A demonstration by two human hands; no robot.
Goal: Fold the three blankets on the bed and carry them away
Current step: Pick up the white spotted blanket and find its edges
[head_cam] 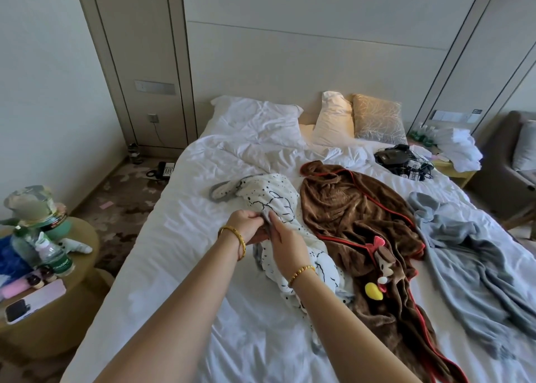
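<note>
Fingers point(255, 218) of both hands pinching white blanket point(293, 226), hiding part; brown blanket point(356, 208) at 3 o'clock, cut off below.

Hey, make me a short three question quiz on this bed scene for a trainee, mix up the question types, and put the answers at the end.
1. True or false: the brown blanket is already folded.
2. Which blanket do both hands grip? A) grey blanket B) white spotted blanket C) brown blanket
3. Fill in: the brown blanket lies ____ the white spotted and grey blankets.

Key:
1. False; it lies crumpled on the bed.
2. B; the left hand and right hand pinch its edge.
3. Between.
</note>
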